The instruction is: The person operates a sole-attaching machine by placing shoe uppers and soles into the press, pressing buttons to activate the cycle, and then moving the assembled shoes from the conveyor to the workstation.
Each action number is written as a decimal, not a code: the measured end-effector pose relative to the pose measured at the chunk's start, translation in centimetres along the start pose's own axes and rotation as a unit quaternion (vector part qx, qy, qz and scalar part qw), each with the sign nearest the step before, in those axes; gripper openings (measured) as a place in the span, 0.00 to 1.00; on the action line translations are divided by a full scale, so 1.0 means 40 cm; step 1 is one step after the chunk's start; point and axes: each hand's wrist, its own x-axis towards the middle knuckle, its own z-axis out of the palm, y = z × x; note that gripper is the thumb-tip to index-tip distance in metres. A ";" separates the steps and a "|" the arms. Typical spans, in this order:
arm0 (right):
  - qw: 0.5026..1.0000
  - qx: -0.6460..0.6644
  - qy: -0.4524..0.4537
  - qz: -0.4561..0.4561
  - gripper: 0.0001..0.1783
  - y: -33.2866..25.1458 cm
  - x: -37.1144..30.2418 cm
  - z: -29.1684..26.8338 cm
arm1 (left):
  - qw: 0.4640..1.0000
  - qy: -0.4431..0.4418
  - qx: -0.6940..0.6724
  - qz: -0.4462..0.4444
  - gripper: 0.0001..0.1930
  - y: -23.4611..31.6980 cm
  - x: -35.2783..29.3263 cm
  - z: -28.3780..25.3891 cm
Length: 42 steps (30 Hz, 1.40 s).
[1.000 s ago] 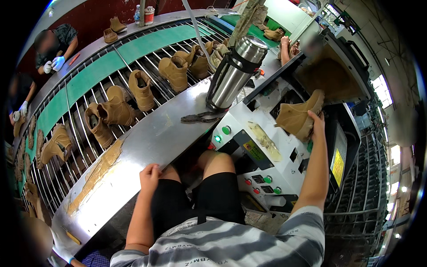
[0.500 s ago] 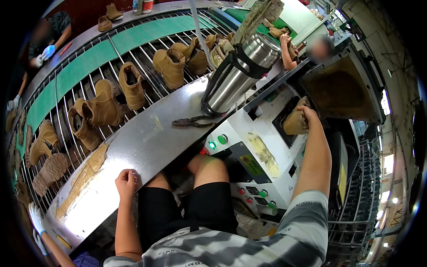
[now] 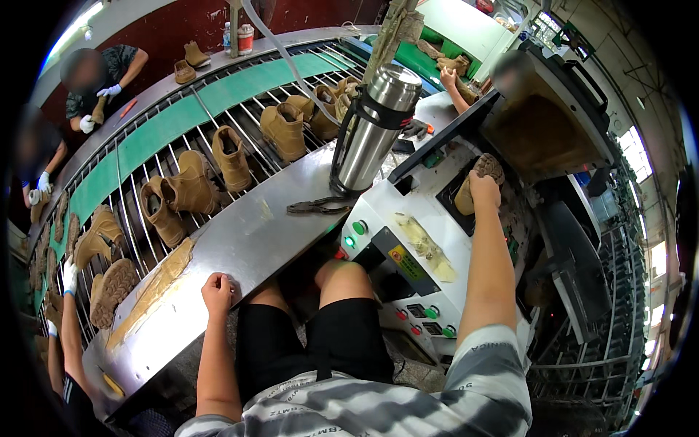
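My right hand (image 3: pixel 484 191) is closed round a tan boot (image 3: pixel 464 199) over the dark recess in the top of the white machine (image 3: pixel 384 213). The boot's treaded sole shows beyond my fingers. My left hand (image 3: pixel 218 293) rests at the edge of the metal table (image 3: pixel 247 251), fingers curled in a loose fist with nothing seen in them. On the table, dark pliers (image 3: pixel 320 206) lie beside a steel thermos flask (image 3: pixel 376 131) with a black handle. The machine's raised lid (image 3: pixel 557 124) stands open behind my right hand.
Several tan boots (image 3: pixel 191 182) stand on a barred conveyor rack (image 3: pixel 251 116) with a green belt. At lower left, a co-worker's gloved hand (image 3: pixel 70 277) reaches to the boots there. Other people work across the rack and beyond the machine. Green and red buttons (image 3: pixel 431 312) face my knees.
My right hand has turned the boot, so its sole now shows at the far side. The co-worker's gloved hand at left has reached up to the boots. The whole view has shifted slightly.
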 end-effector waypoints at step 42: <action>0.990 -0.029 -0.029 -0.136 0.43 0.089 -0.060 -0.053 | 0.994 0.056 0.097 0.017 0.09 0.000 0.004 0.006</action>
